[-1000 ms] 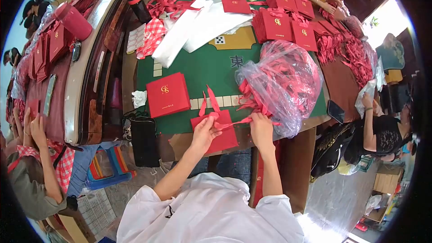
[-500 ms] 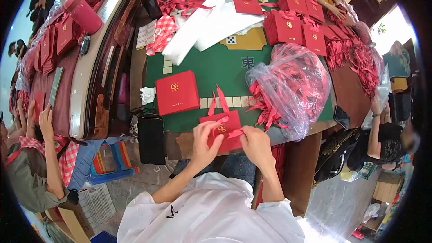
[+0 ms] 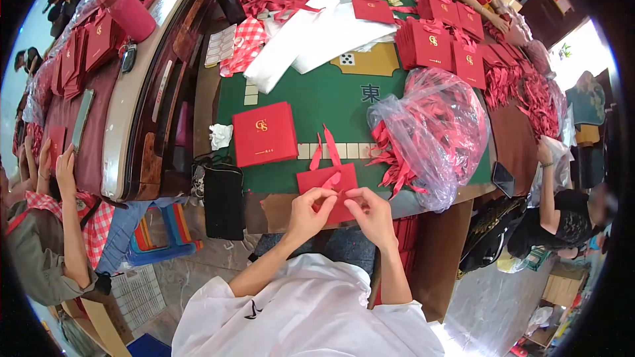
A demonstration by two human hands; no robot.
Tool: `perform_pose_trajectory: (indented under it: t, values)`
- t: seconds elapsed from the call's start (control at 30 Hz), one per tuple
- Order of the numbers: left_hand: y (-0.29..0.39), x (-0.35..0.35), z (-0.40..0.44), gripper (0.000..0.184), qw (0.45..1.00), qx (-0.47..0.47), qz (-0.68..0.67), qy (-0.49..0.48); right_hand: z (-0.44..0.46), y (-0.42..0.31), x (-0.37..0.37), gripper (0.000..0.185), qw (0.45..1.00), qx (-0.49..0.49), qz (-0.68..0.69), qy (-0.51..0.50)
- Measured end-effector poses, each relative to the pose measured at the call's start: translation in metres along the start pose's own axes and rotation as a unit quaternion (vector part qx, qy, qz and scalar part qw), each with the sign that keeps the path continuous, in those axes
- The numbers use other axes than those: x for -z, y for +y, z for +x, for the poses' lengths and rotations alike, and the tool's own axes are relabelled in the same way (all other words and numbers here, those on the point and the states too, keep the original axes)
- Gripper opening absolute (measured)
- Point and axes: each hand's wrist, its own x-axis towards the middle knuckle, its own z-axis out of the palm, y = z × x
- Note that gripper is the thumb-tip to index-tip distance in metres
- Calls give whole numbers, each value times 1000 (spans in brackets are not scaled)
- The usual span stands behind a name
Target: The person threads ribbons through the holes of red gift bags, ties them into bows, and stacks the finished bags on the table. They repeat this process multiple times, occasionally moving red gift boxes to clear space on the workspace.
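Note:
A small red gift bag (image 3: 344, 175) lies at the front edge of the green mat, with ribbon handles (image 3: 331, 149) pointing away from me. Over the bag, my left hand (image 3: 309, 217) pinches a red ribbon (image 3: 333, 181) between thumb and fingers. My right hand (image 3: 373, 217) is close beside it, also pinched on the ribbon; the ends between the fingertips are mostly hidden. Left of the bag sits a stack of red bags (image 3: 264, 135) with gold lettering. On the right is a clear plastic bag (image 3: 436, 132) full of red ribbons.
White sheets (image 3: 284, 46) lie across the mat (image 3: 297, 102). Finished-looking red bags (image 3: 433, 43) stand at the back right. A dark bottle (image 3: 229, 1) and crumpled tissue (image 3: 221, 136) are on the left. Other people sit at both sides, and a person's hands (image 3: 495, 21) work at the far right.
Both hands have drawn closer together and shifted slightly down the bag. The ribbon stretched between them earlier is now mostly hidden at the fingertips. The view has shifted slightly.

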Motion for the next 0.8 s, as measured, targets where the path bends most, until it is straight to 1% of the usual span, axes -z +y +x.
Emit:
perform_pose_trajectory:
  t: [0.03, 0.07, 0.1, 0.13, 0.2, 0.23, 0.27, 0.3, 0.33, 0.37, 0.4, 0.43, 0.47, 0.53, 0.57, 0.6, 0.63, 0.67, 0.73, 0.8]
  values:
    - [-4, 0, 0, 9, 991, 95, -88, -12, 0, 3, -3, 16, 1000, 0, 0, -1]
    - [-9, -1, 0, 9, 991, 96, -87, -13, 1, 7, -6, 15, 999, 0, 40, 20]
    - [-10, -1, 1, 9, 983, 119, -136, -35, 1, 11, -9, 14, 996, -1, 80, 41]
    - [-12, -3, 1, 9, 971, 141, -185, -57, 3, 13, -12, 14, 996, -2, 80, 41]
    - [-14, -8, 0, 9, 971, 130, -191, -66, 5, 16, -17, 13, 990, 27, 130, 58]
    - [-14, -10, -1, 10, 971, 118, -196, -74, 5, 16, -18, 13, 990, 27, 130, 57]
    - [-16, -8, 0, 10, 971, 118, -195, -73, 5, 17, -20, 12, 985, 26, 162, 56]
    - [-12, -5, 1, 11, 987, 58, -140, -53, 5, 16, -21, 11, 979, 24, 195, 54]
    - [-8, 0, 2, 13, 996, -1, -83, -32, 3, 15, -19, 11, 979, 24, 195, 53]
    - [-4, 6, 4, 13, 996, 0, -82, -31, 0, 12, -14, 10, 971, 42, 231, 49]
    - [4, 14, 9, 14, 999, -42, 3, 29, -2, 6, -8, 9, 961, 61, 266, 45]
    - [8, 23, 12, 15, 989, -84, 89, 88, -5, -1, -1, 10, 955, 81, 283, 27]
    - [-4, 29, 16, 25, 978, -93, 158, 102, -6, -4, 2, 10, 955, 80, 285, 27]
    - [-16, 38, 24, 35, 961, -113, 237, 83, -7, -8, 6, 10, 974, 45, 221, -1]
    - [-20, 37, 25, 35, 961, -112, 237, 83, -3, -7, 4, 11, 985, 25, 169, -18]
    - [-24, 37, 26, 38, 957, -104, 264, 64, 2, -6, -1, 11, 985, 24, 170, -19]
    - [-28, 37, 27, 42, 951, -98, 289, 44, 8, -4, -9, 12, 993, 54, 105, -14]
    - [-32, 36, 28, 42, 951, -96, 290, 43, 12, -2, -17, 14, 996, 84, 40, -9]
    - [-36, 32, 29, 42, 946, -87, 311, 21, 20, 10, -35, 16, 996, 82, 20, 0]
    - [-36, 31, 29, 42, 949, -91, 302, 16, 26, 25, -52, 15, 996, 74, -2, 46]
